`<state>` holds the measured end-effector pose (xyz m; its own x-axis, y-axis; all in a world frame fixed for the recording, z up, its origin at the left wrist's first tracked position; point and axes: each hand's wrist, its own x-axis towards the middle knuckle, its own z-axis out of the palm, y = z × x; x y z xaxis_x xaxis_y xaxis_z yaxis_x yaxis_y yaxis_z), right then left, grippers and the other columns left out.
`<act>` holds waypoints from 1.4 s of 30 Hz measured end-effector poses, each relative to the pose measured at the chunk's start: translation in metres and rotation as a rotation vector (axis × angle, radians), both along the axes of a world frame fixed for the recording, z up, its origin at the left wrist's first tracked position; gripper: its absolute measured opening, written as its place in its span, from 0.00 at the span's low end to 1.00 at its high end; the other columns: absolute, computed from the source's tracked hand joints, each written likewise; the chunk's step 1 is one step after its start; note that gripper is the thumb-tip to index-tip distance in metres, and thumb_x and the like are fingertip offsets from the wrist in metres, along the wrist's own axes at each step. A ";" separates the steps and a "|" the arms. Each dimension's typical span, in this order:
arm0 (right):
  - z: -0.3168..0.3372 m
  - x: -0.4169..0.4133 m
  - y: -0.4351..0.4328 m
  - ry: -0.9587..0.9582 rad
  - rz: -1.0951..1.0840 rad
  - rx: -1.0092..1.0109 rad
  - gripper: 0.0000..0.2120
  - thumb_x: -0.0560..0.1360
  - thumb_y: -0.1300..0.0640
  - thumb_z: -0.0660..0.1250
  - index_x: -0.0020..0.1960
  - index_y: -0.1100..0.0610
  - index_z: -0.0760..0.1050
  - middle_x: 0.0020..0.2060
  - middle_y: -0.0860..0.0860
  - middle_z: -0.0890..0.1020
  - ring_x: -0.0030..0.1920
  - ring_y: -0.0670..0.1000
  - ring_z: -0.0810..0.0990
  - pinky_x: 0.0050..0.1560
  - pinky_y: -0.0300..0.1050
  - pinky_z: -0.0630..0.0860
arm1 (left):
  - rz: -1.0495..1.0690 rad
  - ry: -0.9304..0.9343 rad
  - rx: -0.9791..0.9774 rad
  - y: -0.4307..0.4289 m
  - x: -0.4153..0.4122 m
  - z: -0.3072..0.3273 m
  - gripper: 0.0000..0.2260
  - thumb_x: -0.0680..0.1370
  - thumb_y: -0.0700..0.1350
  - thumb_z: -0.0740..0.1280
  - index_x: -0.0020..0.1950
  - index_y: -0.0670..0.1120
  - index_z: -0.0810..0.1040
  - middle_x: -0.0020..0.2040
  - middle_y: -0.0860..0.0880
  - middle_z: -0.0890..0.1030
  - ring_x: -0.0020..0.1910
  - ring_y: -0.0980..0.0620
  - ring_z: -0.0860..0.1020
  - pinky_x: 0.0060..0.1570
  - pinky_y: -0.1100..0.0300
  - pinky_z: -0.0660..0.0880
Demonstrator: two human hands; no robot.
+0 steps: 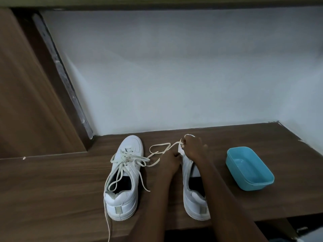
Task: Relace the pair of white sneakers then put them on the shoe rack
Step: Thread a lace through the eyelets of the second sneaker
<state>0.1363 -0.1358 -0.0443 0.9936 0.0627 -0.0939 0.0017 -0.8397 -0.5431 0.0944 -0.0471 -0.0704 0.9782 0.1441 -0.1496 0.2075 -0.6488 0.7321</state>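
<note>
Lace (pixel 158 147) pinched in right fingers (pixel 185 142), left fingers (pixel 174 155) clamped on right sneaker (pixel 194 199) front

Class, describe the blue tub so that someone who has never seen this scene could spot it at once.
Find the brown wooden surface under the pale wall. Right of the two white sneakers sits a blue plastic tub. It alone is coloured: rectangular, open-topped, empty, untouched.

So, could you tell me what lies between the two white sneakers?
In the head view, the left hand and its forearm lie there, plus a loose lace looping over the wooden table.
</note>
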 end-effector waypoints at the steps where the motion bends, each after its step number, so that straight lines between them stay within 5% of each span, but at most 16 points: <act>1: -0.001 0.003 -0.001 0.028 -0.036 0.158 0.06 0.69 0.59 0.54 0.37 0.54 0.69 0.43 0.50 0.80 0.53 0.56 0.76 0.59 0.57 0.66 | 0.005 -0.007 -0.009 -0.002 0.001 0.001 0.08 0.77 0.43 0.61 0.45 0.46 0.80 0.40 0.46 0.79 0.43 0.49 0.76 0.43 0.57 0.68; 4: 0.003 0.006 -0.009 0.051 -0.075 0.435 0.12 0.71 0.68 0.58 0.33 0.55 0.71 0.28 0.46 0.78 0.36 0.50 0.76 0.45 0.49 0.73 | 0.079 -0.053 -0.044 -0.006 0.003 0.002 0.14 0.78 0.46 0.63 0.62 0.47 0.79 0.57 0.45 0.81 0.57 0.48 0.77 0.50 0.60 0.69; 9: 0.033 -0.003 -0.013 0.018 -0.084 0.790 0.13 0.72 0.73 0.64 0.36 0.58 0.75 0.29 0.51 0.79 0.28 0.45 0.77 0.29 0.37 0.72 | 0.144 -0.235 -0.102 -0.022 0.010 0.008 0.09 0.76 0.50 0.65 0.50 0.49 0.83 0.43 0.43 0.82 0.46 0.46 0.79 0.39 0.59 0.67; 12: 0.047 -0.007 -0.014 -0.001 -0.089 0.954 0.09 0.71 0.73 0.67 0.42 0.61 0.76 0.30 0.52 0.80 0.29 0.45 0.80 0.35 0.35 0.76 | 0.229 -0.422 -0.062 -0.027 0.010 0.019 0.11 0.79 0.51 0.63 0.50 0.46 0.82 0.34 0.40 0.79 0.40 0.44 0.78 0.35 0.59 0.62; 15: 0.058 -0.011 -0.017 -0.037 -0.101 1.046 0.09 0.70 0.72 0.69 0.42 0.59 0.76 0.30 0.51 0.82 0.37 0.53 0.79 0.46 0.45 0.77 | 0.248 -0.542 -0.120 -0.031 0.007 0.029 0.12 0.79 0.48 0.64 0.46 0.41 0.82 0.30 0.40 0.75 0.33 0.44 0.75 0.28 0.64 0.60; 21: 0.067 -0.017 -0.037 -0.100 -0.188 1.329 0.09 0.70 0.75 0.68 0.42 0.61 0.76 0.30 0.50 0.83 0.36 0.47 0.83 0.47 0.37 0.76 | 0.263 -0.382 0.032 -0.016 0.010 0.017 0.09 0.78 0.46 0.64 0.52 0.47 0.83 0.42 0.43 0.83 0.41 0.47 0.79 0.33 0.64 0.58; 27: 0.074 -0.020 -0.055 -0.083 -0.260 1.457 0.09 0.73 0.70 0.66 0.44 0.56 0.76 0.34 0.48 0.84 0.34 0.38 0.82 0.40 0.39 0.66 | 0.388 -0.205 0.000 0.019 0.014 -0.006 0.08 0.75 0.42 0.67 0.50 0.43 0.84 0.42 0.40 0.83 0.44 0.41 0.80 0.38 0.59 0.69; 32: 0.072 -0.017 -0.055 -0.002 -0.278 1.549 0.10 0.74 0.71 0.65 0.45 0.56 0.76 0.33 0.47 0.84 0.34 0.40 0.81 0.28 0.35 0.67 | 0.231 -0.116 0.071 0.014 0.014 -0.010 0.09 0.75 0.43 0.66 0.51 0.48 0.83 0.46 0.43 0.83 0.49 0.43 0.80 0.42 0.59 0.73; 36: 0.069 -0.019 -0.044 -0.037 -0.268 1.426 0.10 0.74 0.71 0.64 0.47 0.58 0.74 0.30 0.47 0.84 0.35 0.40 0.82 0.37 0.37 0.70 | -0.060 -0.255 -0.020 -0.003 0.009 0.018 0.18 0.73 0.37 0.64 0.61 0.48 0.79 0.56 0.47 0.82 0.55 0.49 0.78 0.45 0.72 0.65; 39: 0.063 -0.019 -0.038 -0.040 -0.254 1.376 0.10 0.72 0.72 0.67 0.47 0.59 0.73 0.31 0.50 0.84 0.40 0.49 0.83 0.48 0.45 0.79 | -0.137 -0.346 -0.315 -0.019 0.004 0.039 0.20 0.69 0.44 0.65 0.60 0.55 0.78 0.56 0.53 0.82 0.56 0.54 0.78 0.53 0.62 0.73; 42: 0.060 -0.020 -0.035 -0.026 -0.194 1.327 0.11 0.71 0.72 0.68 0.49 0.60 0.73 0.34 0.52 0.84 0.41 0.54 0.82 0.50 0.53 0.79 | -0.093 -0.391 -0.467 -0.031 0.002 0.047 0.09 0.72 0.49 0.69 0.53 0.56 0.80 0.50 0.56 0.83 0.52 0.58 0.80 0.53 0.55 0.76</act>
